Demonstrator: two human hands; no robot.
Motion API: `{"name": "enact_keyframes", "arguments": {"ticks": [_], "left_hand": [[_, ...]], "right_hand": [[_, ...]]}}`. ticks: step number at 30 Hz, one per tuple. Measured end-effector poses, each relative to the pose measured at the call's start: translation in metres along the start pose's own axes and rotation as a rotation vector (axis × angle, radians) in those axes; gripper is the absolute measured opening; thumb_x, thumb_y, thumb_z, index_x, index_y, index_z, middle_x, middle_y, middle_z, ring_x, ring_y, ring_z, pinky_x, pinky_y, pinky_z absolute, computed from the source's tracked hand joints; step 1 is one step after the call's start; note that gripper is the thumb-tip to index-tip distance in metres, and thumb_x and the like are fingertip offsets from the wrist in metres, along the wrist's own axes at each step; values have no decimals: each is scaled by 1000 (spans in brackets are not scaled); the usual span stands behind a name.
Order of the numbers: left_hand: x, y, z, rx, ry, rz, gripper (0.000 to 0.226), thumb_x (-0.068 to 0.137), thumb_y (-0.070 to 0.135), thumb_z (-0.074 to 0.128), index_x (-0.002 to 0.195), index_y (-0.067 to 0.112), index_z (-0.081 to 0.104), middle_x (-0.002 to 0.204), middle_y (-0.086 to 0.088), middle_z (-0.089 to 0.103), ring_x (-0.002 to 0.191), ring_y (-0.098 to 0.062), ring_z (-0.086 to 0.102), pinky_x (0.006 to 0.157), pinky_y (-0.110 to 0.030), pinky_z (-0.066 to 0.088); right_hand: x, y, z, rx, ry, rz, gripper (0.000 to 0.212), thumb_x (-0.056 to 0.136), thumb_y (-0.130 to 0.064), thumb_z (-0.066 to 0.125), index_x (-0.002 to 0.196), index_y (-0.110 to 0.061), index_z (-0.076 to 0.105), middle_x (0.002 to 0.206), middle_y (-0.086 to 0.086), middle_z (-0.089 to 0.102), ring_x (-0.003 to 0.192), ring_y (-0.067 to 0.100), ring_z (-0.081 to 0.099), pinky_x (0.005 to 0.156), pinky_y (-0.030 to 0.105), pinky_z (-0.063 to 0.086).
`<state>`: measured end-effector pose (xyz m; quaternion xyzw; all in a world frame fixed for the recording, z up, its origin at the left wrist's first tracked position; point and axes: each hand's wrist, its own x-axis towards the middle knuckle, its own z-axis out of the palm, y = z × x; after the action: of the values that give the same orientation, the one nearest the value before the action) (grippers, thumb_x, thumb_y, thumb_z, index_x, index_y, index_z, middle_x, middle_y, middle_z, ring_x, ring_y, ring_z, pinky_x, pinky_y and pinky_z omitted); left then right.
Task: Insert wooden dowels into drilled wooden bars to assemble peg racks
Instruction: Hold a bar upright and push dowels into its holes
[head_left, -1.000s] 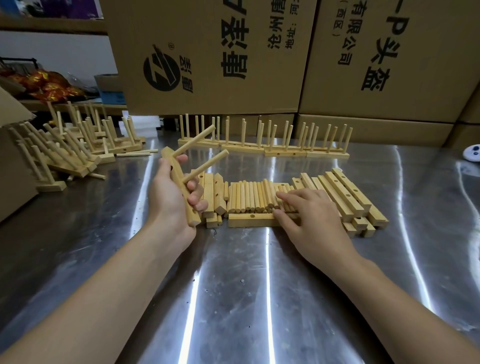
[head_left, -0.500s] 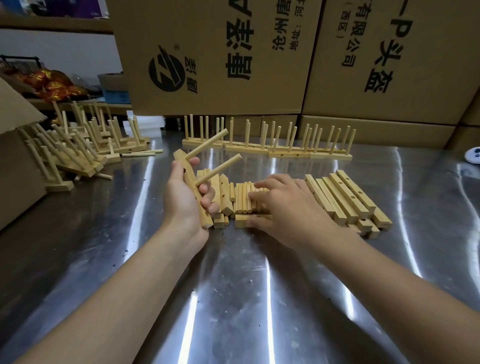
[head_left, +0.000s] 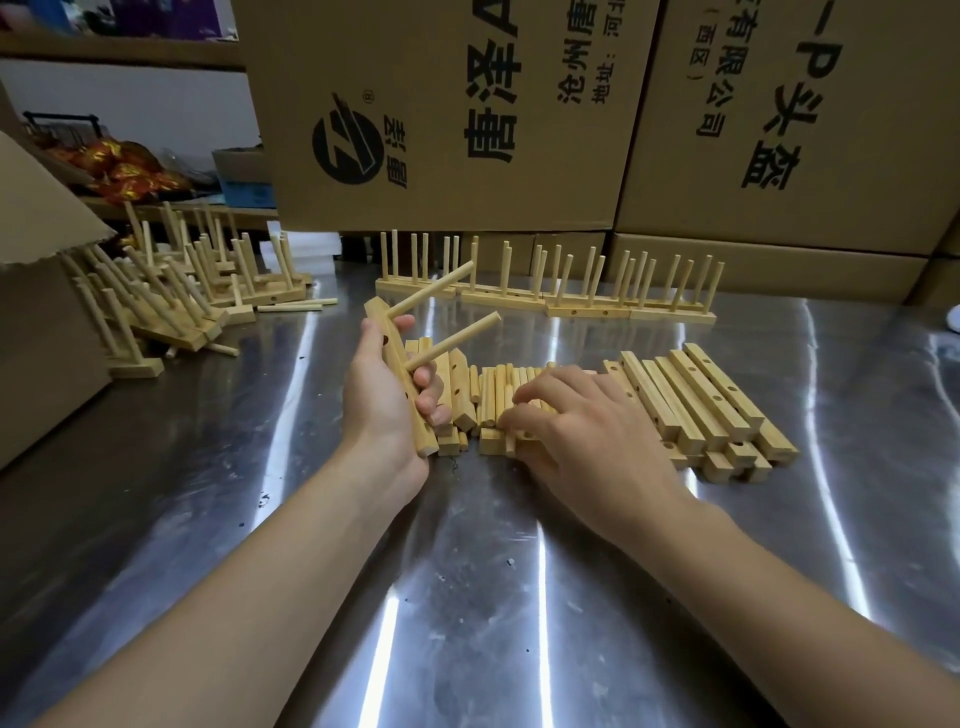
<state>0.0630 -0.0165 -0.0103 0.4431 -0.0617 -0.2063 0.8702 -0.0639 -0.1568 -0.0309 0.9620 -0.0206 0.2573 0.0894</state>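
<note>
Left hand (head_left: 376, 400) gripped a pale drilled wooden bar (head_left: 397, 364) with two pegs (head_left: 453, 341). Right hand (head_left: 592, 426) curled over loose round dowels (head_left: 493, 395), grip unclear.

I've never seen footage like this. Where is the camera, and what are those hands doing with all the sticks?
No machine here: these are a person's two bare hands, filmed by one head-worn camera looking forward and down. The left hand grips a pale drilled wooden bar with two round wooden dowels already pushed in. The right hand lies with curled fingers on a row of loose dowels; whether it has pinched one is hidden. On the shiny metal table lie a stack of empty drilled bars at the right, finished peg racks standing in a row at the back, and a heap of more racks at the left. Brown cardboard boxes stand behind.
</note>
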Motion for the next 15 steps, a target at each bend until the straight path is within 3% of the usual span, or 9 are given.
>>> {"name": "enact_keyframes", "arguments": {"ticks": [3,4,6,8,9,12,15], "left_hand": [[0,1,1,1,0,2,44,111,55,39,112,21,67,60,3,45,46,-10,36,40,-22,31],[0,2,1,0,-1,3,44,111,55,39,113,21,67,60,3,45,46,-10,36,40,-22,31],[1,2,0,-7,-4,4,44,111,55,39,114,21,67,59,3,45,45,-10,36,40,-22,31],[1,2,-1,-20,-16,4,44,111,54,40,114,19,66,59,3,45,45,-9,37,39,-22,32],[1,1,-1,-30,-24,-5,44,111,54,40,113,18,66,60,3,45,45,-9,37,39,-22,32],[2,-3,-1,-101,-74,-75,43,111,51,41,112,16,65,62,2,44,46,-9,36,39,-22,31],[0,-4,1,-217,-170,-163,38,110,47,44,106,16,65,64,2,43,45,-8,35,37,-20,32]], "right_hand": [[-4,-4,-3,74,193,-16,17,99,-27,73,114,-23,79,121,-5,72,119,18,61,96,34,46],[-6,-6,-6,216,314,44,14,98,-27,75,111,-22,79,115,-7,74,113,15,64,94,31,47],[-8,-6,-16,740,498,285,10,97,-27,76,106,-24,78,105,-10,77,103,8,69,87,23,52],[-9,-5,-29,1311,493,529,7,95,-26,76,101,-24,79,98,-2,78,97,13,74,76,23,58],[-10,-2,-32,1465,464,610,7,93,-24,78,99,-23,80,96,2,79,97,15,75,72,22,58],[-13,4,-34,1655,390,711,18,80,-28,79,97,-21,80,99,9,79,99,21,77,69,22,57],[-13,5,-35,1682,363,720,27,78,-27,80,103,-18,79,104,11,80,102,22,78,69,22,58]]}}
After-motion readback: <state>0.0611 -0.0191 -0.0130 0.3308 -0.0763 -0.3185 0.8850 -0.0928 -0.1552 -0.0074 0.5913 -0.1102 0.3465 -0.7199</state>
